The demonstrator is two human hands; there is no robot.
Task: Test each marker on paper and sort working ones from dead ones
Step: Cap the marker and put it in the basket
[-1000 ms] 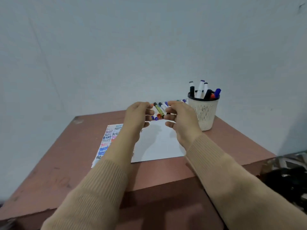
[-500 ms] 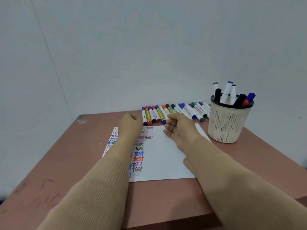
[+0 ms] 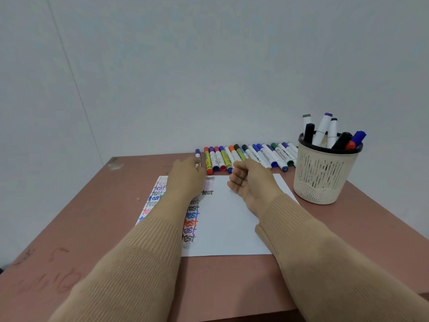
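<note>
A white sheet of paper (image 3: 232, 219) lies on the reddish-brown surface (image 3: 92, 228), and its left part carries columns of the word "test" in several colours. Beyond the far edge of the paper a row of capped markers (image 3: 250, 156) lies side by side, pointing toward the wall. At the left end of that row, slightly apart from the others, lies a purple-capped marker (image 3: 197, 155). The left grip (image 3: 186, 176) reaches over the top left corner of the paper with the back of the hand toward the camera. Its fingertips meet the near end of that marker, but the fingers are mostly hidden, so I cannot tell whether they pinch it or only touch it. The right grip (image 3: 251, 182) sits over the upper middle of the paper with its palm turned left and its fingers loosely curled, holding nothing. To the right, just off the paper's corner, stands a cream perforated cup (image 3: 322, 180) with more markers upright in it. Both arms wear tan ribbed sleeves.
</note>
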